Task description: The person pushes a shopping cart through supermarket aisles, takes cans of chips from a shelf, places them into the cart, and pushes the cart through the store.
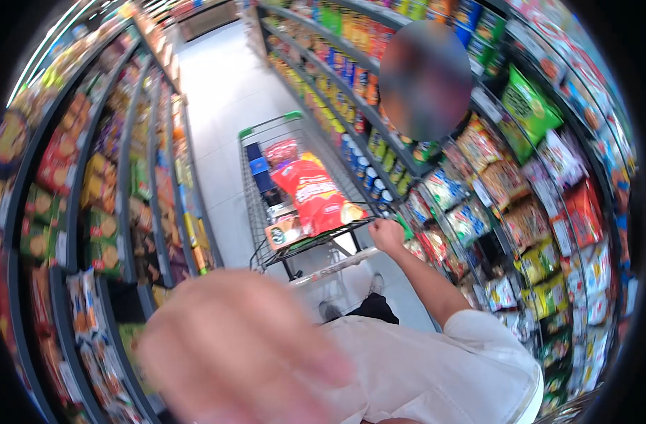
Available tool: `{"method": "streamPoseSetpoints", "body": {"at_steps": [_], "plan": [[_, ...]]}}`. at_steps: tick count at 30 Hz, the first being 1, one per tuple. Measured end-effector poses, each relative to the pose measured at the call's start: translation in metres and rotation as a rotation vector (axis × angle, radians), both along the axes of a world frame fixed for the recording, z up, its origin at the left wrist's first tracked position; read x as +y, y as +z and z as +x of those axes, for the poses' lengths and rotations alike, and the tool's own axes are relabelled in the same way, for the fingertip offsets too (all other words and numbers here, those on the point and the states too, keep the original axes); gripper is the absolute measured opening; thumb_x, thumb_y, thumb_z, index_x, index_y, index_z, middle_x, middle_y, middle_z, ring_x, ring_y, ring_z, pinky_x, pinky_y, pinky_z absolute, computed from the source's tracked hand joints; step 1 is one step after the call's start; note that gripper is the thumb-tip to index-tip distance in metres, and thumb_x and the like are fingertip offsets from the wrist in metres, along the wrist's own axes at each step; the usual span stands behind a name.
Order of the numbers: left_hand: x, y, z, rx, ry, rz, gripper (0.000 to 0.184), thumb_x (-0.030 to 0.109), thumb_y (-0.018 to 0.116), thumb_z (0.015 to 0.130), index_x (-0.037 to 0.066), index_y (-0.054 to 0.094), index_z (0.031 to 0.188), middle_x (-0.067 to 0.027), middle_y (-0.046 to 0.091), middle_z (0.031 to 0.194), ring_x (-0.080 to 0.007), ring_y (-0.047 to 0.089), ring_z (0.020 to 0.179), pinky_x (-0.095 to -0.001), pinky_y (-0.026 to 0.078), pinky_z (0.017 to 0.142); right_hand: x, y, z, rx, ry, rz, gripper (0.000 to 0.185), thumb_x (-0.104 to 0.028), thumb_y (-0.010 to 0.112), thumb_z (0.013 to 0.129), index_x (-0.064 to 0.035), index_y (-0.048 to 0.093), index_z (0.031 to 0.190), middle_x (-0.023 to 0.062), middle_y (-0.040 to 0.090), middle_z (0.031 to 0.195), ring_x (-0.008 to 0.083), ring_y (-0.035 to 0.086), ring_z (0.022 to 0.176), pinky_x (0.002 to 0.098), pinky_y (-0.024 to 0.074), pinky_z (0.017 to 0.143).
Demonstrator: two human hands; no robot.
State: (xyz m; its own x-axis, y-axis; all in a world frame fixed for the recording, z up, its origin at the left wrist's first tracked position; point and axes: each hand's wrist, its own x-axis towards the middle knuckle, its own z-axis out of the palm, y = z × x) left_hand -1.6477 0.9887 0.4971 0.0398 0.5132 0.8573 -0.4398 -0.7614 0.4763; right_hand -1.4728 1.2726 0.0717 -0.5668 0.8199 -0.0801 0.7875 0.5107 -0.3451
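Observation:
Close to the camera, at the lower left, my left hand (238, 350) is large and blurred, its fingers smeared, and I cannot make out whether it holds anything. My right hand (387, 234) is closed around the right end of the cart's handle (337, 267). Ahead of the handle is the wire shopping cart (284, 126) with green corners. In it lie a large red snack bag (312, 194), a smaller red bag (281, 152), dark blue boxes (259, 167) and a box with an orange print (284, 233).
Packed shelves (72, 169) of packets line the left side. On the right stand shelves of cans and tubes (348, 71) and racks of snack bags (531, 109). A pale tiled aisle (213, 85) runs ahead between them. A blurred round patch covers part of the right shelves.

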Motion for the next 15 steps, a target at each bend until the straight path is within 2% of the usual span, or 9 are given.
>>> {"method": "streamPoseSetpoints", "body": {"at_steps": [6, 15], "plan": [[-0.009, 0.012, 0.004, 0.173, -0.054, 0.165, 0.043, 0.015, 0.082, 0.089, 0.004, 0.061, 0.126, -0.0121, 0.072, 0.112, -0.0297, 0.074, 0.097, -0.0387, 0.063, 0.079, -0.004, 0.009, 0.001, 0.044, -0.002, 0.001, 0.035, -0.04, 0.06, 0.092, -0.0107, 0.077, 0.085, 0.0179, 0.074, 0.082, 0.0397, 0.073, 0.079, 0.0528, 0.0578, 0.073], [0.011, -0.002, 0.017, 0.161, -0.007, 0.203, 0.043, 0.016, 0.072, 0.096, 0.001, 0.059, 0.134, -0.0175, 0.072, 0.118, -0.034, 0.073, 0.105, -0.0394, 0.061, 0.083, -0.005, 0.009, -0.001, 0.073, 0.01, 0.024, 0.033, -0.038, 0.061, 0.09, -0.0112, 0.079, 0.085, 0.0167, 0.075, 0.082, 0.0385, 0.073, 0.08, 0.0521, 0.0585, 0.075]]}}
